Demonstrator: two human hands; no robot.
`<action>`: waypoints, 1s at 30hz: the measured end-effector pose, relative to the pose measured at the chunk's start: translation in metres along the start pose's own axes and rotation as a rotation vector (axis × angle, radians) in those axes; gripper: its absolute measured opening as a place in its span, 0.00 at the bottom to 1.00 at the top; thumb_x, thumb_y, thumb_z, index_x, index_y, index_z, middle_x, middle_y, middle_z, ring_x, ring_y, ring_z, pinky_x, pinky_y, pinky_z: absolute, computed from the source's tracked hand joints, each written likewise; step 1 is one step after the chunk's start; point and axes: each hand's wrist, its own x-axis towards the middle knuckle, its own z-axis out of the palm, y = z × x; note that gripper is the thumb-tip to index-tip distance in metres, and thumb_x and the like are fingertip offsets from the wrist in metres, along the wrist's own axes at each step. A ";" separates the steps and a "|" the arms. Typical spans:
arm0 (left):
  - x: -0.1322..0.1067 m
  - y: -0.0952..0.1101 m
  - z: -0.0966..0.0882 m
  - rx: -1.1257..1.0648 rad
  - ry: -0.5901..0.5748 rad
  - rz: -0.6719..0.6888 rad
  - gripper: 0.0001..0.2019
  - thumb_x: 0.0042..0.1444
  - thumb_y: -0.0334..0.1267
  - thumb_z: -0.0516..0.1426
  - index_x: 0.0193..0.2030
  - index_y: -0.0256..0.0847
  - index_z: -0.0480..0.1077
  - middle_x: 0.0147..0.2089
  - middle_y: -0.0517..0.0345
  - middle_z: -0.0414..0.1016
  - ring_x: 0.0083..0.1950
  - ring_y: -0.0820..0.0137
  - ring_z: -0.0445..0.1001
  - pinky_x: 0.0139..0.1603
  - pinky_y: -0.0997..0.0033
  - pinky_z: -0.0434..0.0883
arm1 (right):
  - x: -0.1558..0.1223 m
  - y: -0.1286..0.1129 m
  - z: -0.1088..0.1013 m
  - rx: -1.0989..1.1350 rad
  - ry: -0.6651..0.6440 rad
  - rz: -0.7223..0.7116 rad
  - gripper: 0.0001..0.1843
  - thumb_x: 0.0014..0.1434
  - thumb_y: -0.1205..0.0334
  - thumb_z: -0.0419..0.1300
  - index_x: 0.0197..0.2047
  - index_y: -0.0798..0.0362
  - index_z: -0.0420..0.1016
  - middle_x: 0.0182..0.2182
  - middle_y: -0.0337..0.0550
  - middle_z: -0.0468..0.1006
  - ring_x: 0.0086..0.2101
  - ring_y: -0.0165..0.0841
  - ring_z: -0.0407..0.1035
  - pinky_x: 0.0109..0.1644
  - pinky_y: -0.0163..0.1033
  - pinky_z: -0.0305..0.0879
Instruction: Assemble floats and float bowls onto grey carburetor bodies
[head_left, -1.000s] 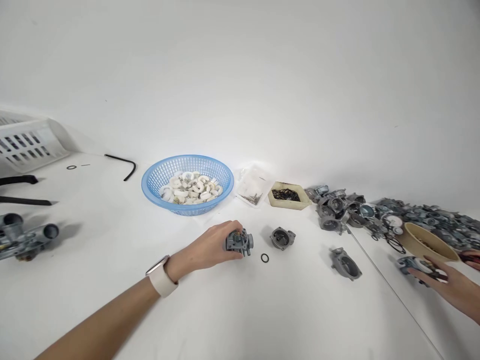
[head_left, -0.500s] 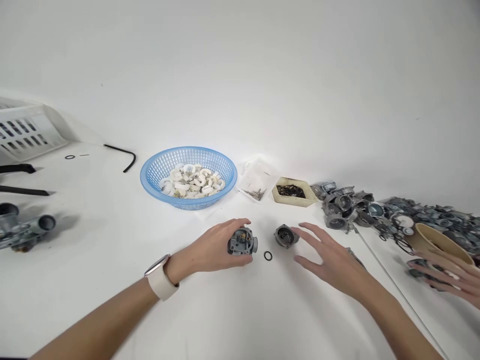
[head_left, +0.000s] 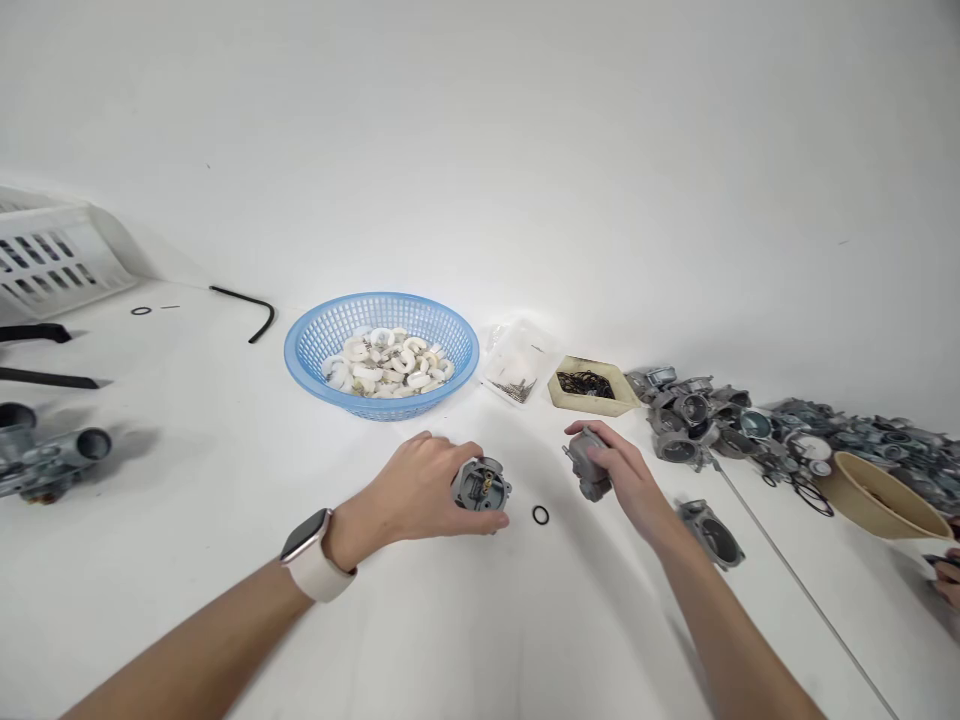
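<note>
My left hand (head_left: 431, 488) is closed around a grey carburetor body (head_left: 482, 487), its open underside with brass jets facing up towards me. In my right hand (head_left: 626, 470) is a grey float bowl (head_left: 588, 464), gripped at its side and tilted so that its outer face shows. A small black O-ring (head_left: 540, 515) lies on the white table between the two hands. Another grey metal casting (head_left: 711, 534) with a wide round opening rests just right of my right wrist.
Behind stand a blue basket (head_left: 300, 375) of white floats, a clear bag (head_left: 517, 362) of small metal pins and a cream tray (head_left: 600, 402) of black rings. Grey castings (head_left: 694, 410) and a beige bowl (head_left: 862, 500) are at right, near another person's hand (head_left: 949, 580). Carburetors (head_left: 52, 455) sit left.
My right hand has taken hold of the float bowl, lifting and turning it. The carburetor body has turned in my left hand. At far right, the other person's hand has moved towards the edge of view.
</note>
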 end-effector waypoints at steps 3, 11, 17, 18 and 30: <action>0.001 -0.006 -0.003 -0.094 0.004 0.010 0.37 0.45 0.67 0.66 0.56 0.45 0.74 0.51 0.50 0.77 0.51 0.50 0.76 0.51 0.58 0.71 | -0.002 -0.002 0.023 0.313 0.063 0.040 0.15 0.59 0.46 0.54 0.40 0.48 0.70 0.34 0.39 0.74 0.30 0.36 0.72 0.34 0.40 0.69; 0.005 -0.007 0.004 -0.223 -0.135 0.039 0.27 0.50 0.58 0.68 0.52 0.46 0.76 0.47 0.54 0.79 0.47 0.55 0.77 0.46 0.62 0.71 | 0.011 -0.020 0.063 0.571 -0.012 0.054 0.10 0.56 0.53 0.54 0.36 0.48 0.69 0.33 0.41 0.73 0.32 0.38 0.72 0.41 0.47 0.76; -0.003 0.009 0.022 -0.233 -0.146 0.045 0.22 0.50 0.59 0.67 0.42 0.44 0.76 0.38 0.56 0.79 0.39 0.58 0.77 0.39 0.63 0.70 | 0.020 -0.025 0.078 0.645 -0.027 0.007 0.11 0.55 0.56 0.57 0.27 0.51 0.74 0.31 0.42 0.74 0.34 0.37 0.74 0.39 0.43 0.76; -0.004 0.012 0.025 -0.245 -0.133 0.059 0.21 0.50 0.57 0.67 0.42 0.44 0.76 0.40 0.55 0.79 0.41 0.57 0.77 0.42 0.61 0.71 | 0.020 -0.024 0.082 0.634 -0.023 -0.004 0.12 0.55 0.55 0.57 0.26 0.52 0.75 0.29 0.42 0.74 0.32 0.37 0.74 0.35 0.41 0.75; -0.009 0.026 0.041 -0.606 -0.140 -0.061 0.21 0.45 0.42 0.70 0.41 0.43 0.65 0.36 0.64 0.75 0.33 0.68 0.73 0.31 0.69 0.68 | -0.002 -0.020 0.110 0.493 0.078 -0.214 0.13 0.61 0.60 0.56 0.27 0.53 0.77 0.28 0.41 0.74 0.27 0.34 0.69 0.29 0.40 0.66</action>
